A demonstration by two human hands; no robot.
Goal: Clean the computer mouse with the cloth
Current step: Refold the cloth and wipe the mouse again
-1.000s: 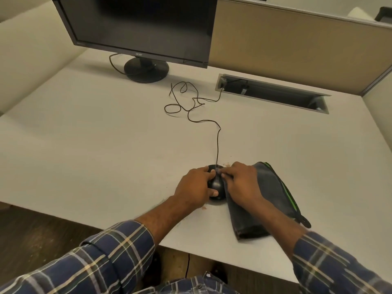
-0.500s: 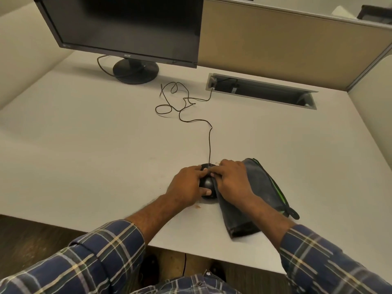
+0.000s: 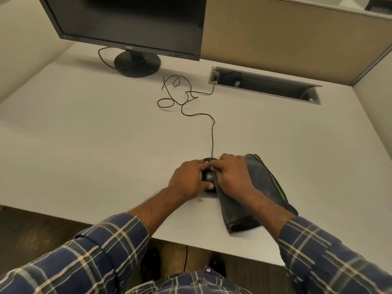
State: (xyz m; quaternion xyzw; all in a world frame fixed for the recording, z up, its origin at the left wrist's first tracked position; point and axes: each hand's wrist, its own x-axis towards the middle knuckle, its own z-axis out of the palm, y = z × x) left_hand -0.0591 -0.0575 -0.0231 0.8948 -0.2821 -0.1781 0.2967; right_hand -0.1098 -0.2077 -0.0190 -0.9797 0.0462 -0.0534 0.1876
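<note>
A black wired mouse [image 3: 207, 176] sits on the white desk [image 3: 95, 145] near its front edge, mostly covered by both hands. My left hand [image 3: 187, 179] grips its left side, thumb at its rear. My right hand [image 3: 230, 174] presses a dark grey cloth with a green stripe [image 3: 261, 187] against the mouse's right side, fingers bunching the cloth's edge. The rest of the cloth lies flat on the desk to the right, under my wrist. The mouse's thin black cable [image 3: 212, 134] runs away toward the back.
A black monitor [image 3: 127, 22] on a round stand [image 3: 136, 62] stands at the back left. A metal cable slot [image 3: 265, 85] is cut into the desk at the back. Tan partition walls surround the desk. Small crumbs [image 3: 199, 200] lie by the mouse.
The hands stay on the mouse and cloth with only slight finger shifts. The view has drifted, so everything sits a little differently in frame.
</note>
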